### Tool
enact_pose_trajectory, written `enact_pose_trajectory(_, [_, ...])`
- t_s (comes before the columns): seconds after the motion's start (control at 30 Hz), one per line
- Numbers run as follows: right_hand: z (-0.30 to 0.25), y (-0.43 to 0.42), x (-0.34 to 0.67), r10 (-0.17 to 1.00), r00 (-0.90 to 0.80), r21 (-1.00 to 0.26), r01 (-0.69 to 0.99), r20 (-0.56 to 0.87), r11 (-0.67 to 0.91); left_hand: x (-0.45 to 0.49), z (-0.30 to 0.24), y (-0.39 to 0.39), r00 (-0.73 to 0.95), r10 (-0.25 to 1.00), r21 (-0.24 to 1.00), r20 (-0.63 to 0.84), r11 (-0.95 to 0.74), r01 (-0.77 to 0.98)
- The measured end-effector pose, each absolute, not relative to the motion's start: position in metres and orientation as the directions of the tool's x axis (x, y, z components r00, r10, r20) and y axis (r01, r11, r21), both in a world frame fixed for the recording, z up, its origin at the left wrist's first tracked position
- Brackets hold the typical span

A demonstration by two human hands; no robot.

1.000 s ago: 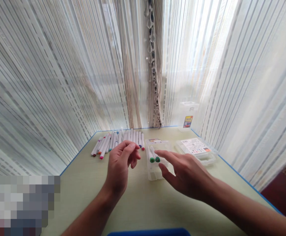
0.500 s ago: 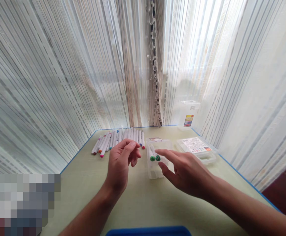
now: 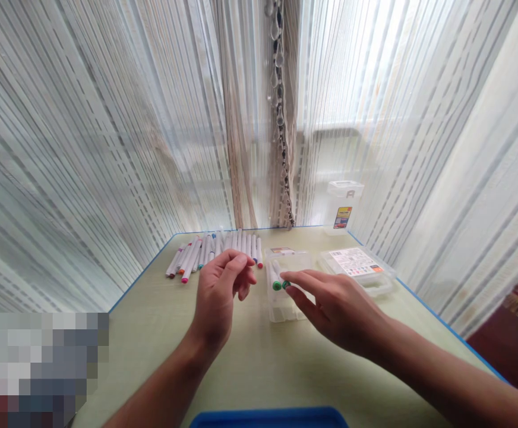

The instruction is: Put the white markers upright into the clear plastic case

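Observation:
My right hand (image 3: 330,297) reaches over a clear plastic case (image 3: 281,315), its thumb and index finger closed on the green end of a marker (image 3: 286,285). Beside it in the case lies a second green-ended marker (image 3: 277,285), white-barrelled and untouched. My left hand (image 3: 221,285) hovers to the left of the case with its fingers curled in and the thumb against them; nothing shows in it. Just behind that hand, a group of white markers (image 3: 192,258) with coloured ends lies side by side on the table.
To the right lies a clear case lid (image 3: 352,263) with a printed label. A clear container (image 3: 343,208) stands at the table's back right corner. A blue object (image 3: 268,418) edges in at the front of the green table (image 3: 250,368). String curtains (image 3: 174,119) hang behind.
My right thumb and index finger have come together on the end of the right-hand green marker. My left hand has stayed almost still.

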State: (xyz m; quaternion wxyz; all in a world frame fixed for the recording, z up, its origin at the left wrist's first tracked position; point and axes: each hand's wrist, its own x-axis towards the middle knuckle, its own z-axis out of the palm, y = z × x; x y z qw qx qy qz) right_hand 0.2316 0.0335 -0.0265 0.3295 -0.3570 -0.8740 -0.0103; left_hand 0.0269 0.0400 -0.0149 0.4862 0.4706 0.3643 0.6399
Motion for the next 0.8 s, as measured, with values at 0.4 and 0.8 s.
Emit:
enact_pose_trajectory(0.4, [-0.028,0.031,0.223,0.631,-0.442,-0.246,0.659,0.638,0.711,0.026,-0.016,0.04,-0.069,0.964,0.919,0.257,-0.266,-0.293])
enact_pose_trajectory(0.8, [-0.028,0.031,0.222,0.627,-0.427,-0.257,0.653,0.652,0.712,0.026,-0.017,0.039,-0.067,0.964,0.92,0.257,-0.265,-0.289])
